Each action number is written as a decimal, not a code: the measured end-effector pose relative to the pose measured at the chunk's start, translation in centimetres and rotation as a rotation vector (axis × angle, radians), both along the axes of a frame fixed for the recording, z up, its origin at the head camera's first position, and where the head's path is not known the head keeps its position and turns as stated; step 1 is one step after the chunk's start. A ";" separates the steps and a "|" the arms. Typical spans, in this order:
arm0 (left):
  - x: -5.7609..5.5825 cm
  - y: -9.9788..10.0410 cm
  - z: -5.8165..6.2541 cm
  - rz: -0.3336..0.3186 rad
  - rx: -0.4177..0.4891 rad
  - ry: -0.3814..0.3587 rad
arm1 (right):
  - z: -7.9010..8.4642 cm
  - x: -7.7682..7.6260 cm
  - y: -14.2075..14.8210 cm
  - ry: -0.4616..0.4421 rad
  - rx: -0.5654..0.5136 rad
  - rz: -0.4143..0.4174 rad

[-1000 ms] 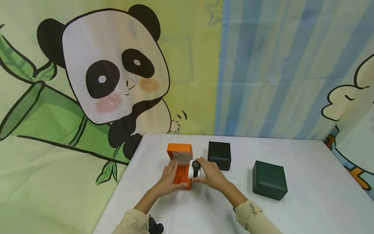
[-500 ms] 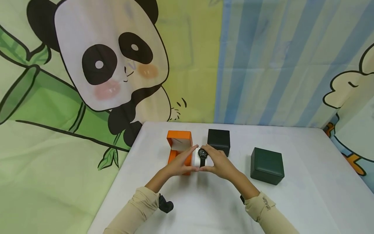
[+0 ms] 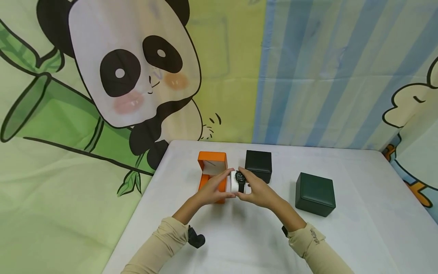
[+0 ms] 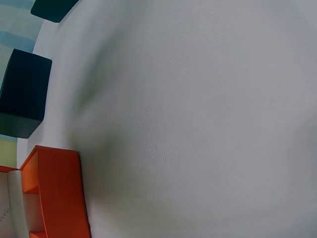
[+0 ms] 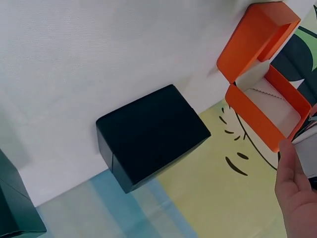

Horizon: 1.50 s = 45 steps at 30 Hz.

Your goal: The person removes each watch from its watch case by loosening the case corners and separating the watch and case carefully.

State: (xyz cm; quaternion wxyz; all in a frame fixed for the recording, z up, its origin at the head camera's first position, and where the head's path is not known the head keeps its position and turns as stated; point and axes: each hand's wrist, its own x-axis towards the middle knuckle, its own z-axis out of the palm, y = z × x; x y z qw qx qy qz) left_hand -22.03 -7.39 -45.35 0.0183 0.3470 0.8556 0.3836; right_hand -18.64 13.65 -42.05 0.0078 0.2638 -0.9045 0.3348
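A wristwatch (image 3: 241, 177) with a dark dial and black strap is wrapped round a white cushion (image 3: 234, 183), held above the table in the head view. My left hand (image 3: 211, 191) grips the cushion's left end between fingers and thumb. From the other side, my right hand (image 3: 259, 191) holds the watch and cushion. Behind the left hand stands an orange watch box (image 3: 212, 156), lid raised, partly covered by the fingers. Its orange base (image 4: 62, 191) shows in the left wrist view. In the right wrist view, some fingers and a bit of the pale cushion (image 5: 308, 154) appear at the right edge.
A closed black box (image 3: 258, 163) stands just beyond the right hand. Farther right is a closed dark green box (image 3: 315, 194). A white cloth covers the table (image 3: 362, 213), and a printed panda curtain (image 3: 226, 76) hangs behind it.
The watch on its cushion has moved right, away from the orange box. My left hand has left the box's side and now grips the cushion together with the right hand. The view has tilted down.
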 end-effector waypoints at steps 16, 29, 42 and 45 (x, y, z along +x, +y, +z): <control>0.4 0.0 0.5 -0.083 0.048 0.073 | 2.0 -0.3 0.3 -0.101 -0.218 0.147; 0.0 0.2 1.1 -0.076 0.078 0.103 | 1.4 -0.9 -0.1 -0.050 -0.339 0.104; -0.5 -0.1 0.9 -0.020 0.117 0.093 | -0.4 -1.8 -0.2 -0.055 -0.312 0.109; -0.6 -0.3 0.9 -0.029 0.123 0.075 | -0.3 -1.9 -0.2 -0.067 -0.299 0.133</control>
